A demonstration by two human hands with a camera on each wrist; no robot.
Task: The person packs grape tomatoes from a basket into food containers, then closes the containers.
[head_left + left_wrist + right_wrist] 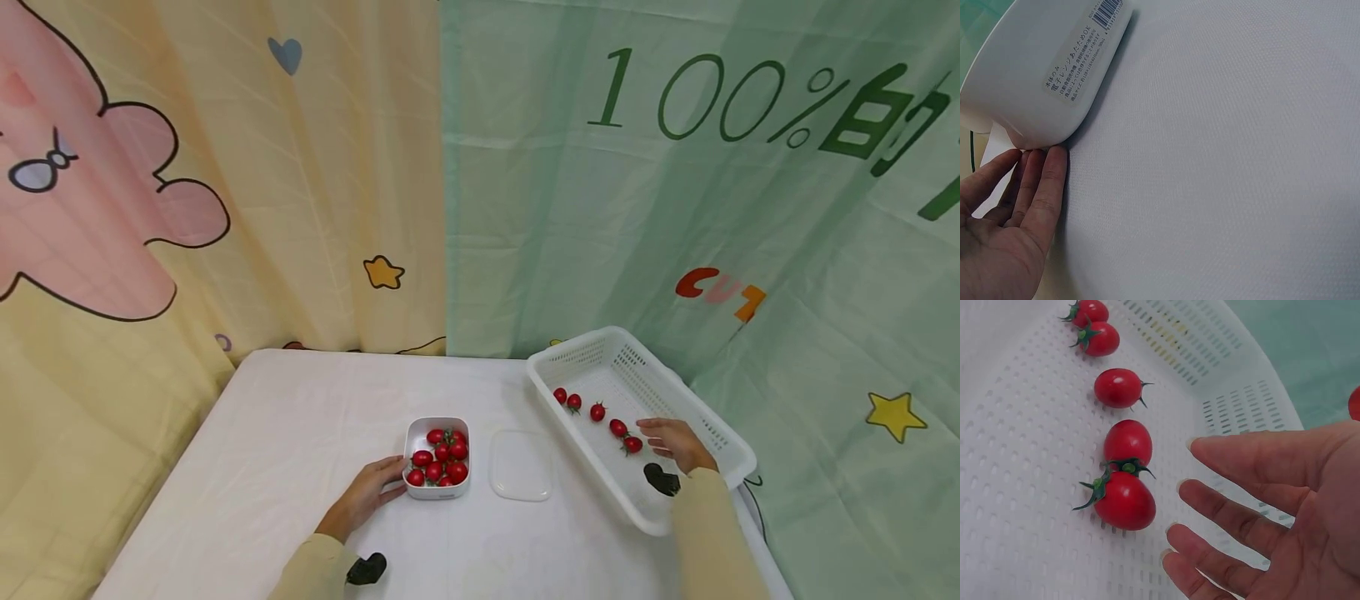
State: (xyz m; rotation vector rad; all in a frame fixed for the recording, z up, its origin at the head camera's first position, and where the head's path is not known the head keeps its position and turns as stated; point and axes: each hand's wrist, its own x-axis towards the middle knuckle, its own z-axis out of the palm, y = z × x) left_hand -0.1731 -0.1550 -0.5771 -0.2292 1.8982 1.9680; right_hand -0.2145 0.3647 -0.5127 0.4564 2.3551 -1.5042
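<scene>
A small white container [438, 492] with several cherry tomatoes [434, 471] in it stands on the table. The fingertips of my left hand [369, 497] touch its left side; in the left wrist view the fingers [1047, 187] are fairly straight against the corner below a printed label [1079, 56]. My right hand [677, 443] is over the white perforated basket [622, 492], fingers extended and holding nothing. Just beyond its fingertips lie two cherry tomatoes [1125, 501] end to end, with several more [1118, 388] in a line farther along the basket floor.
A clear lid [521, 467] lies flat between the container and the basket. The white-covered table [300, 433] backs onto printed curtains [525, 208]. A thin dark cord [757, 508] hangs beside the basket at the right edge.
</scene>
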